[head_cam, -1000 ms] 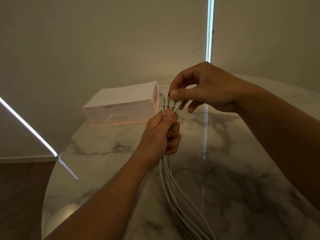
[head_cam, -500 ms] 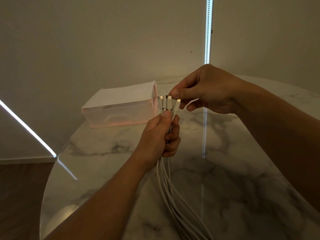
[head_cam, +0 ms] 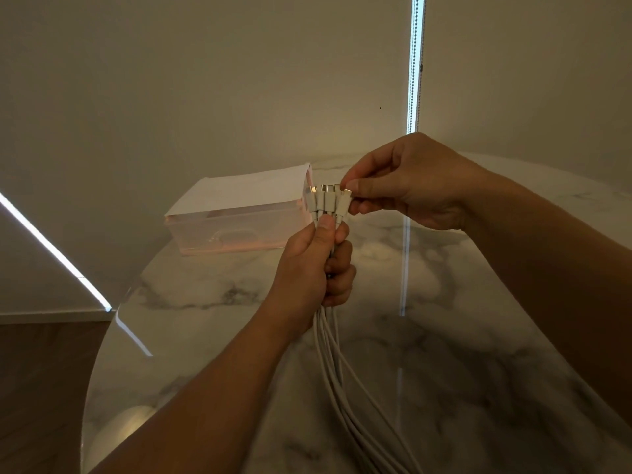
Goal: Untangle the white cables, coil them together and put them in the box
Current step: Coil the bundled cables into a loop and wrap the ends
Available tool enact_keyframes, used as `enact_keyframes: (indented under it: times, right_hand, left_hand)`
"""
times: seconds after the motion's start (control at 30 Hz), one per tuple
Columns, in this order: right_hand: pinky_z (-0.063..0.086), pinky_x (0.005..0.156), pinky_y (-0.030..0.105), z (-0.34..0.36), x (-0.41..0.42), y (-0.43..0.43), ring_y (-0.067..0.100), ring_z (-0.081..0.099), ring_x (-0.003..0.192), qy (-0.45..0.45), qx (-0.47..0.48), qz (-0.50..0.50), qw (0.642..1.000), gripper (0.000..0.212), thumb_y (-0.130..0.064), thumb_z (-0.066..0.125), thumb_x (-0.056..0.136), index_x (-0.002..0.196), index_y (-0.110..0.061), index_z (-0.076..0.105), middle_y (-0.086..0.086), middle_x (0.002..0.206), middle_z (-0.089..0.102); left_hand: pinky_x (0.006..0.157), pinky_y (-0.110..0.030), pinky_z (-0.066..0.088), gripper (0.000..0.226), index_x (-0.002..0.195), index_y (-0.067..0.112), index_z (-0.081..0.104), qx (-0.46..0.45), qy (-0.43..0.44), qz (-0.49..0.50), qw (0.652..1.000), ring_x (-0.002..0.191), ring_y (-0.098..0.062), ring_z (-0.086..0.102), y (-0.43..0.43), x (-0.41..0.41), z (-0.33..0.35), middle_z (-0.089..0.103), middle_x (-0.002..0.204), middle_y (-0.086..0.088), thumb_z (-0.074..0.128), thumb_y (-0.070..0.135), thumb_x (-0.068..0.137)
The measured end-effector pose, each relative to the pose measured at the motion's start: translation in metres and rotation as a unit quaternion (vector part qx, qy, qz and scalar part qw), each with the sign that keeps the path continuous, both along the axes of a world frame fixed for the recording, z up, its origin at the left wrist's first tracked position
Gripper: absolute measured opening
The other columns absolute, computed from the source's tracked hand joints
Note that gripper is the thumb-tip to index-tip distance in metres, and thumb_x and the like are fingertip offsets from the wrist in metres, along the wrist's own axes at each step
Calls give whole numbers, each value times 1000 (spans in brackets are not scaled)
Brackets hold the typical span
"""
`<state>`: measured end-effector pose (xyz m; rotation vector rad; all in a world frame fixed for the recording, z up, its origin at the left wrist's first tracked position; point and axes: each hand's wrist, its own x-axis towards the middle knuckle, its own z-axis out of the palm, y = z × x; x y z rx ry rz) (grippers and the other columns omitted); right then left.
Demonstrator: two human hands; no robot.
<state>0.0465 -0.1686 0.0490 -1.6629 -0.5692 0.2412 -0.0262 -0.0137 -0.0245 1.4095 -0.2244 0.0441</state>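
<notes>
Item: white cables (head_cam: pixel 329 354), a bundle of several strands, held upright above the marble tabletop (head_cam: pixel 478 336) and not yet coiled or boxed. The left hand (head_cam: pixel 313 265) grips the bundle in a fist, its fingers (head_cam: pixel 342 268) curled round the strands just below the plugs (head_cam: pixel 327 199). At least four plugs stand side by side above the thumb, metal tips up; the exact count is hard to make out where they overlap. The right hand (head_cam: pixel 408 186) pinches the rightmost plug between thumb and forefinger, the other fingers curled; its palm side is hidden. Below the fist the strands hang close together and run off the bottom edge, so their far ends are cut off. Item: box (head_cam: pixel 232 230), translucent pink with a white top, on the tabletop near its far left rim, behind and left of the hands; the leftmost plug overlaps its right end in view. A faint curved shape shows through its front wall, too dim to identify. Surroundings: plain wall with a vertical light strip (head_cam: pixel 415 63), dark floor (head_cam: pixel 41 388) at left.
</notes>
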Motion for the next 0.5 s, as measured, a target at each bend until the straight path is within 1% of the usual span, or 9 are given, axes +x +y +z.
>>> enact_keyframes:
  times: [0.13,0.2,0.27,0.4,0.5]
  right_hand:
    - [55,60,19,1,-3,3,18,72,64,-97,-39,-21,994,13,-3,73,79,92,-1,74,10,76,75]
    - [55,59,18,3,-3,1,18,72,64,-128,-60,-19,990,15,-6,75,79,94,-3,75,8,75,75]
    - [55,60,19,4,-1,-2,17,72,64,-143,-73,-17,987,16,-8,75,80,95,-4,76,5,74,75]
    - [56,63,19,3,-1,-2,17,73,70,-148,-63,-13,987,17,-5,72,83,100,-3,75,3,77,76]
    - [55,63,19,-1,-1,3,17,71,69,-83,-8,-2,996,14,-3,67,87,100,-2,72,4,77,75]
  left_hand:
    - [42,-22,16,38,88,8,51,6,-9,7,1000,40,-11,20,3,0,-1,24,58,-3,29,34,104]
    - [42,-21,17,38,92,7,53,4,-12,4,1000,40,-12,20,6,-1,-1,24,59,-4,29,34,104]
    - [42,-20,18,37,90,8,53,4,-14,0,1000,40,-12,20,7,-1,0,24,58,-3,30,33,104]
    - [40,-19,20,36,81,13,45,-13,-9,-16,1000,39,-10,22,6,1,0,27,57,2,28,34,104]
    - [40,-18,21,34,79,15,43,-36,0,-21,999,39,-9,22,6,1,0,27,56,3,30,37,102]
